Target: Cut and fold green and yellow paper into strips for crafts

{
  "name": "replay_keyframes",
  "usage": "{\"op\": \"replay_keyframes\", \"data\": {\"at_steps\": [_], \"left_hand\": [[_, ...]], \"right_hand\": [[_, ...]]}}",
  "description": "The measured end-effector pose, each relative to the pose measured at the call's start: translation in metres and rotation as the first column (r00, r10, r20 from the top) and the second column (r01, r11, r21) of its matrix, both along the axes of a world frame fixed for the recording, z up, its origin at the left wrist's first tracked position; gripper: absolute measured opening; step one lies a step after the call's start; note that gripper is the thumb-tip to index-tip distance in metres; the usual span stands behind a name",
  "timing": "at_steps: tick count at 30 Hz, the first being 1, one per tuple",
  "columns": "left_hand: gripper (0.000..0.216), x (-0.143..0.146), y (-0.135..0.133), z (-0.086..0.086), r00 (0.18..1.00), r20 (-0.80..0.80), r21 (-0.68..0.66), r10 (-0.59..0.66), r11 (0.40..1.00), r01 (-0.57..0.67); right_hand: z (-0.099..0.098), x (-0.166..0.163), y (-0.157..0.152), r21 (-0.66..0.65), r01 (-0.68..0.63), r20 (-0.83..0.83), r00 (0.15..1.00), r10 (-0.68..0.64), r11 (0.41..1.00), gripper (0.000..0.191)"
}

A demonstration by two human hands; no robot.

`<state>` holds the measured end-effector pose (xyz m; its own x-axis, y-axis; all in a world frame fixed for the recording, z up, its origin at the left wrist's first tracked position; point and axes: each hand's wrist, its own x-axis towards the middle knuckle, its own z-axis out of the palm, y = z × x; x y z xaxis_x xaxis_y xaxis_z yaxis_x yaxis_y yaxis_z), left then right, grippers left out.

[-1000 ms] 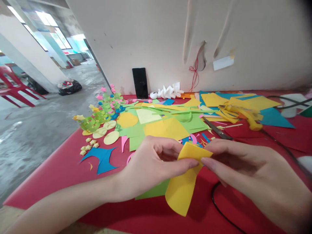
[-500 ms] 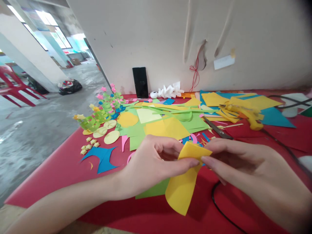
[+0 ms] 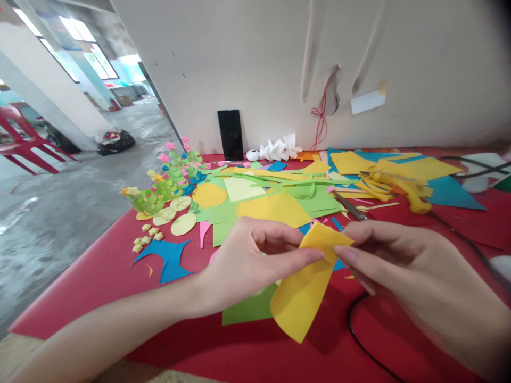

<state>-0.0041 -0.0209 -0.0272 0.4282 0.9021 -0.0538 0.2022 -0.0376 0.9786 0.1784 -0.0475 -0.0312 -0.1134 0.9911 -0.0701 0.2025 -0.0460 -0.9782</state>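
Observation:
A piece of yellow paper (image 3: 305,292), its lower edge curved, hangs tilted between my two hands above the red table (image 3: 191,346). My left hand (image 3: 263,255) pinches it from the left, thumb on the near face and fingers behind. At the paper's upper right corner, my right hand (image 3: 399,276) is closed on it between thumb and fingers. Under the paper lies a green sheet (image 3: 247,311). Scissors (image 3: 351,206) lie behind my right hand, partly hidden by it. Farther right rests a yellow glue gun (image 3: 403,186) on paper scraps.
Blue paper (image 3: 170,260), small cream folded stars (image 3: 146,239) and pale discs (image 3: 183,224) lie at left. Green curled-paper pieces with stars (image 3: 155,194) stand behind them. A black phone (image 3: 230,135) leans on the wall. A black cable (image 3: 351,324) crosses the right side.
Both hands still hold the yellow paper. Its top has shifted slightly up and to the right, and the right hand has moved a little with it.

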Motion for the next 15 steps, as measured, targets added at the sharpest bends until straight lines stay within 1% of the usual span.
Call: {"op": "replay_keyframes", "data": {"at_steps": [4, 6, 9, 11, 12, 14, 15], "left_hand": [[0.019, -0.001, 0.004, 0.000, 0.999, 0.052, -0.059, 0.003, 0.998, 0.001], [0.018, -0.001, 0.006, 0.001, 0.998, 0.059, -0.085, -0.003, 0.996, 0.009], [0.019, -0.002, 0.009, 0.003, 0.999, 0.040, -0.126, -0.009, 0.992, 0.014], [0.021, -0.002, 0.011, 0.002, 1.000, 0.012, -0.151, -0.018, 0.988, 0.020], [0.022, -0.003, 0.012, 0.002, 0.999, -0.004, -0.165, -0.032, 0.986, 0.031], [0.021, -0.003, 0.014, -0.001, 0.995, -0.024, -0.200, -0.092, 0.976, 0.085], [0.020, -0.003, 0.014, -0.002, 0.990, -0.029, -0.221, -0.137, 0.967, 0.127]], "right_hand": [[0.001, 0.001, 0.001, -0.097, 0.006, -0.113, 0.993, -0.017, 0.995, 0.015], [0.001, 0.003, 0.002, -0.116, 0.000, -0.125, 0.992, -0.015, 0.993, 0.016], [0.000, 0.005, 0.005, -0.112, -0.019, -0.097, 0.995, 0.008, 0.994, 0.017], [0.000, 0.007, 0.008, -0.095, -0.089, -0.042, 0.996, 0.085, 0.992, 0.017], [-0.001, 0.007, 0.010, -0.085, -0.141, 0.011, 0.990, 0.142, 0.986, 0.016], [-0.002, 0.007, 0.012, -0.044, -0.245, 0.174, 0.953, 0.249, 0.969, 0.014], [-0.003, 0.006, 0.012, -0.014, -0.284, 0.271, 0.922, 0.277, 0.959, 0.016]]}}
